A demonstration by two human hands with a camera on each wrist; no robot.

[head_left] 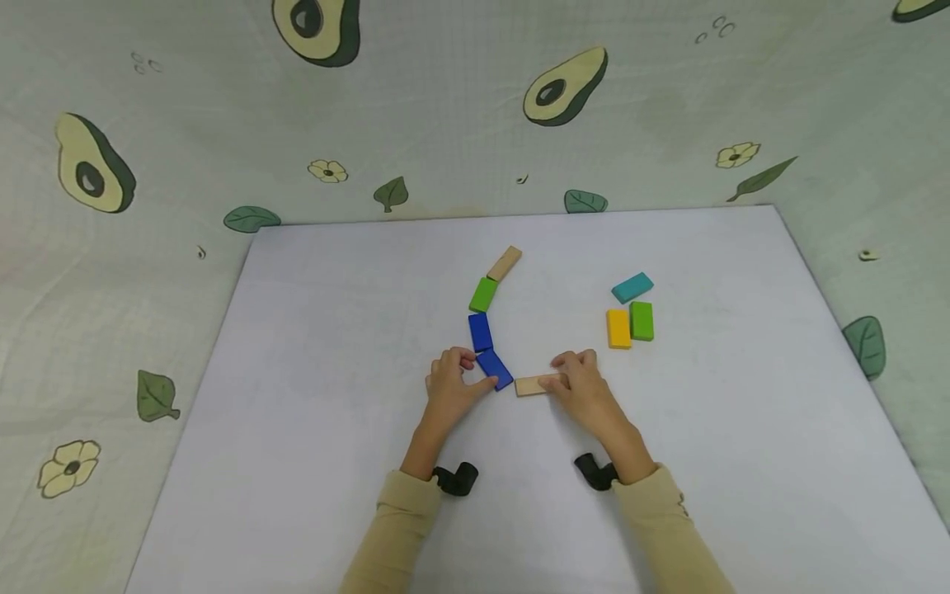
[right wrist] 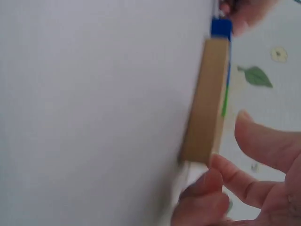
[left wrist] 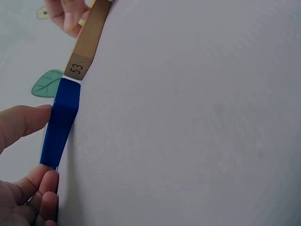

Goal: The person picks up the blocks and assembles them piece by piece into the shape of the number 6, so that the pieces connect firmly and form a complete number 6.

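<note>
In the head view, my left hand holds the lower blue block between thumb and fingers. The left wrist view shows the thumb against this blue block and fingertips at its near end. My right hand is at the right end of a plain wooden block, its thumb and fingers curled round that end. In the right wrist view, fingertips meet the end of the wooden block. The wooden block's left end lies beside the blue one; the number 53 shows on its end face in the left wrist view.
Another blue block, a green block and a wooden block continue the curved row. Teal, yellow and green blocks lie on the right of the white table.
</note>
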